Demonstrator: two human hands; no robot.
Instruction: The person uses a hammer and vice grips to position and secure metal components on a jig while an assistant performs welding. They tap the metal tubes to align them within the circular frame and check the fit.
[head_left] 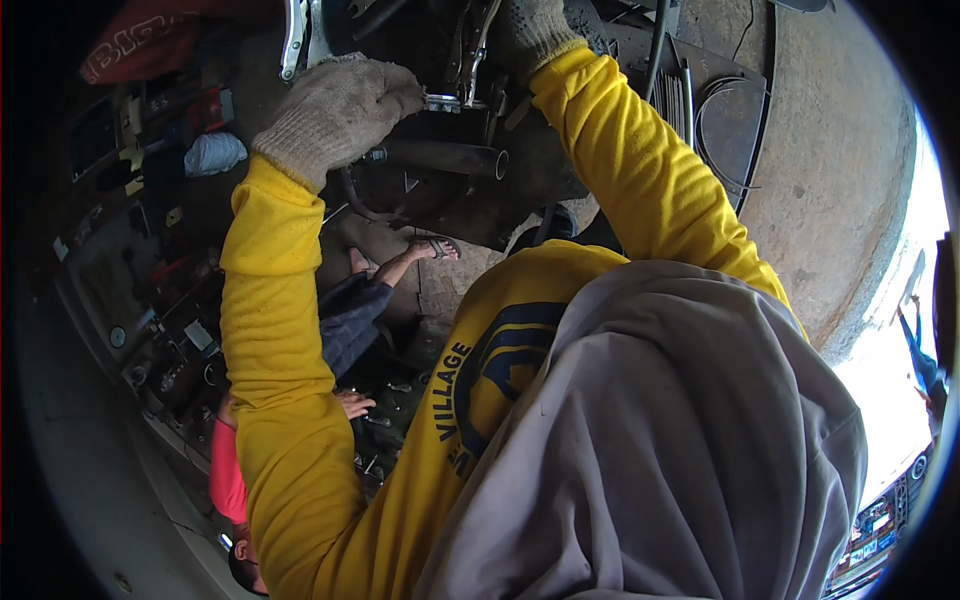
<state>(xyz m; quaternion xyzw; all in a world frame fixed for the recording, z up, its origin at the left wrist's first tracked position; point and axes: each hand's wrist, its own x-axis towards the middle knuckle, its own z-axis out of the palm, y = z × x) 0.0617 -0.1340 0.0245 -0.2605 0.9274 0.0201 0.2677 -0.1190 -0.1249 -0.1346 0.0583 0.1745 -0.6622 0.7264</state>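
My left hand (345,108), in a knitted grey work glove, is closed, its fingers curled at the left end of a short bright metal piece (452,103). Whatever lies inside those fingers is hidden. My right hand (540,35), gloved too, is at the top edge beside a pair of locking pliers (480,45); its fingers are too dark and cut off to read. The pliers' lower end meets the bright piece. Just below my left hand runs a dark steel pipe (440,157) with an open right end. Another pair of locking pliers (294,40) stands above my left hand.
Thin rods (672,105) and a coil of wire (722,125) lie on a dark metal sheet (735,85) at upper right. At lower left a person in a red top (227,470) sits near scattered metal parts (375,450). A white bundle (215,155) is at left.
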